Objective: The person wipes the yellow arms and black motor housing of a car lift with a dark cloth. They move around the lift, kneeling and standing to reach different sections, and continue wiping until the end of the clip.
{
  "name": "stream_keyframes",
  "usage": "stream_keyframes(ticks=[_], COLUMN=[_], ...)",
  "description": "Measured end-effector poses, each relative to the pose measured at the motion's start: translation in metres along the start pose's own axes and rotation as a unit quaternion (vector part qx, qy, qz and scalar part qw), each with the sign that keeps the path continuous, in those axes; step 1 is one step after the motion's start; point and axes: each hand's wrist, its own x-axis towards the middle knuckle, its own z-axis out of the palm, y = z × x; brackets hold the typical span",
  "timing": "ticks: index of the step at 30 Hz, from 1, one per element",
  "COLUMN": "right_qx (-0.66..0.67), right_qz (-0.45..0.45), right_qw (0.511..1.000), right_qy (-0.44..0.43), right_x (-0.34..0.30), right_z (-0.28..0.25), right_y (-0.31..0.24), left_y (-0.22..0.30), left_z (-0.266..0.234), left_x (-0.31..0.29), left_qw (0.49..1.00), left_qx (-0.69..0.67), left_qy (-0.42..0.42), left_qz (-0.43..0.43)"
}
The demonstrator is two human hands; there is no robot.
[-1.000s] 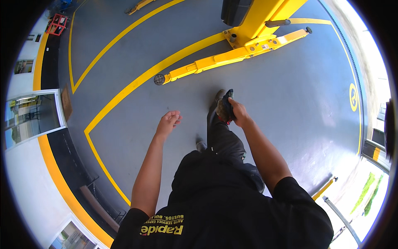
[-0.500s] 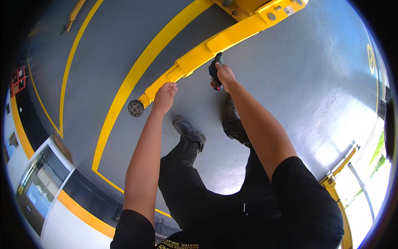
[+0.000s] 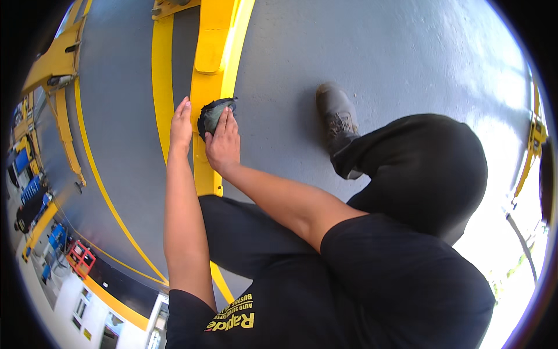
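Observation:
A yellow lift arm (image 3: 216, 38) runs down the upper middle of the view, low over the floor. My right hand (image 3: 224, 142) presses a crumpled dark grey-green rag (image 3: 214, 116) flat against its top face, fingers stretched over the cloth. Left of the arm is my left hand (image 3: 181, 127), upright at the edge, its fingers straight and close together with nothing in them. Whether it touches the metal I cannot tell. Below my right forearm, my leg covers the near end of the arm.
Yellow stripes (image 3: 163, 75) mark the grey floor. Another yellow lift arm (image 3: 67, 131) stands at the left, with a red cart (image 3: 81, 257) and blue equipment near the wall. My boot (image 3: 337, 110) is planted right of the arm. Yellow equipment (image 3: 535, 139) stands far right.
The rag has gone from hanging in my right hand beside the arm to lying pressed on it. My left hand has straightened its fingers. I am lower, and the view has swung left.

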Motion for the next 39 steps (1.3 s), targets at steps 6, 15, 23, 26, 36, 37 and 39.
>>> stream_keyframes(ticks=[6,15,23,26,36,37,39], right_qx=[0.016,0.034,0.043,0.036,-0.082,-0.067,-0.048], right_qz=[0.006,0.089,0.012,-0.038,-0.043,-0.025,0.017], right_qw=[0.999,0.995,0.997,0.997,0.996,0.997,0.999], right_qy=[-0.043,-0.015,0.063,0.063,0.018,-0.002,0.003], right_x=[-0.028,0.038,0.115,0.135,-0.032,-0.023,-0.006], right_z=[-0.007,0.000,-0.042,-0.058,0.015,0.010,0.001], right_y=[0.004,0.003,-0.011,-0.010,0.030,0.027,0.011], left_y=[-0.002,-0.003,-0.014,-0.022,0.009,0.009,0.007], left_z=[0.009,0.010,-0.002,-0.008,0.002,0.002,0.002], left_x=[0.005,0.019,0.019,0.022,0.013,0.013,0.014], left_qw=[0.996,0.984,0.990,0.991,0.985,0.985,0.985], left_qx=[0.077,0.129,0.074,0.031,0.098,0.098,0.098], left_qy=[-0.022,-0.094,-0.105,-0.122,-0.119,-0.122,-0.124], left_qz=[-0.028,-0.074,-0.059,-0.053,-0.071,-0.072,-0.067])
